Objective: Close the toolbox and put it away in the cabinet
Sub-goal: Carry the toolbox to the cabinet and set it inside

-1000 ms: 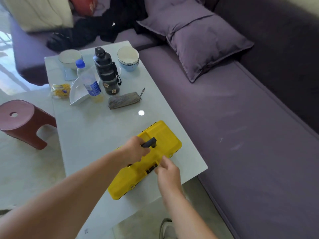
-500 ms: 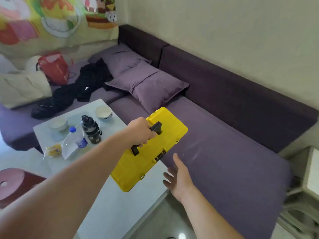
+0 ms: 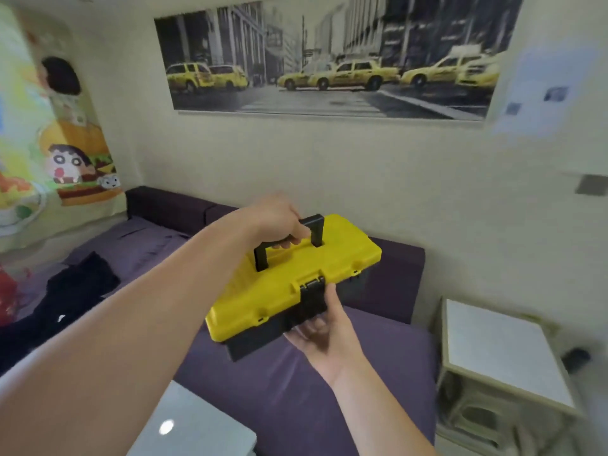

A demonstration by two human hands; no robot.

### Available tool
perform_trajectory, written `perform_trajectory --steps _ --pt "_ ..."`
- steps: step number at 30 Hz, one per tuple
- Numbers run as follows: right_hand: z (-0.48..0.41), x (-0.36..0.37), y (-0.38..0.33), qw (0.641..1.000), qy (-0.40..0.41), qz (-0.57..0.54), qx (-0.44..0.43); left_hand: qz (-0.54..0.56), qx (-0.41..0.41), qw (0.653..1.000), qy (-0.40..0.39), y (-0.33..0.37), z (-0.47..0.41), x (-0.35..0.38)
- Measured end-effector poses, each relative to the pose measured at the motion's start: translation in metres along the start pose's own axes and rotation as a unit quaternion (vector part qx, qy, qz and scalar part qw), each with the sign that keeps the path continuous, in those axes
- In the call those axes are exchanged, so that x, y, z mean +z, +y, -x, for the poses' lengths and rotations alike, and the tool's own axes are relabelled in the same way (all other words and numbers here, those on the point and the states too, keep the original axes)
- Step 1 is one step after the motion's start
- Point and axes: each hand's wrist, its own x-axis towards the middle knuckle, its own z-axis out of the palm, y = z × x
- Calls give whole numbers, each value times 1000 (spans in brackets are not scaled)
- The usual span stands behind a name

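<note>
The room was a sitting corner with a purple sofa (image 3: 296, 383) along a pale wall, a large street print of yellow taxis (image 3: 329, 57) hanging above it, and a small white side table (image 3: 500, 350) to the right; a corner of a glossy low surface (image 3: 197, 426) showed at the bottom of the view. No cabinet could be made out with certainty. The toolbox (image 3: 289, 284) hung in the air above the sofa seat, clear of every surface, tilted slightly. It had a bright yellow lid over a black base, a black bail handle (image 3: 263, 258) standing up from the lid, and a black front latch (image 3: 311, 286) that looked fastened, so the closing step seemed done. The left hand (image 3: 276, 222) had its fingers (image 3: 286, 243) clenched around the handle bar. The right hand (image 3: 324, 330) cupped the front lower edge of the base just under the latch, fingers curled against it. The shell looked rigid moulded plastic, smooth and somewhat slippery; its weight would depend on the contents, which were hidden. The handle seemed the sound carrying point, with the underside as steadying support
</note>
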Motion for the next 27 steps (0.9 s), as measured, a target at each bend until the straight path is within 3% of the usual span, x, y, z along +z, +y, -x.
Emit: perform_trajectory --steps 7,15,27 --pt "82 -72 -148 995 68 -44 -54 -30 67 996 -53 155 -46 102" --pt "173 -166 -345 959 193 -35 -204 -11 187 975 -120 353 -106 235" --pt "235 -241 -549 914 241 -62 -321 -14 325 933 -154 559 -192 359"
